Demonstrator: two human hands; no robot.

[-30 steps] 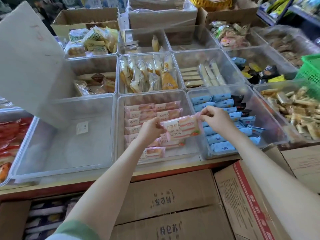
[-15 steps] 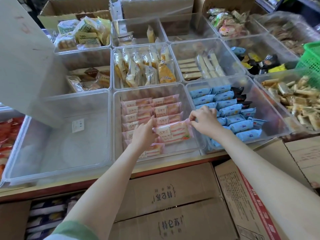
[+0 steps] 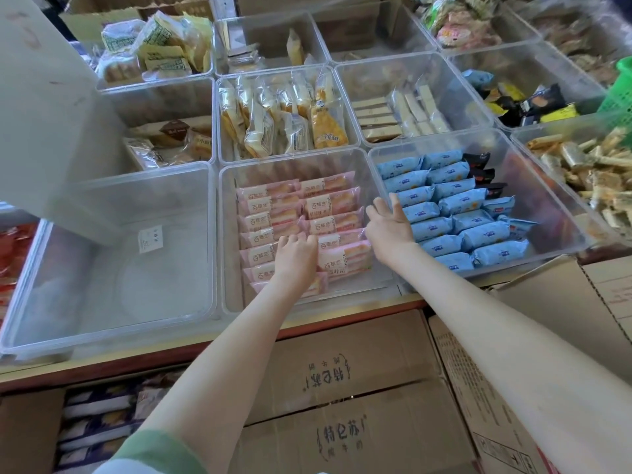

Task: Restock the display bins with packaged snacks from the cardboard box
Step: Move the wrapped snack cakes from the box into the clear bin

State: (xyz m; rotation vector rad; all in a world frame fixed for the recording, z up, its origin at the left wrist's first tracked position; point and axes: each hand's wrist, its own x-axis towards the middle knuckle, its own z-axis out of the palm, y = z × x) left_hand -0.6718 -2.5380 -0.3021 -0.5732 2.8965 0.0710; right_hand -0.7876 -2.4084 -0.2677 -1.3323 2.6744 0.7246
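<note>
The pink snack packets [image 3: 328,213] lie in two neat overlapping columns inside the clear plastic bin [image 3: 301,159]. They are glossy, pillow-shaped film wrappers with a white label panel and a pale cake showing through. The bin is a square tub with thin, see-through walls and rounded corners.

The left hand [image 3: 295,258] rests on the packets near the bin's front. Its fingers bend down onto the wrappers, and whether they pinch one cannot be told. The right hand [image 3: 388,224] is spread wide at the bin's right wall, holding nothing.

Blue packets [image 3: 461,217] fill the tub right of the bin. A matte brown carton [image 3: 342,388] sits in front of it.
</note>
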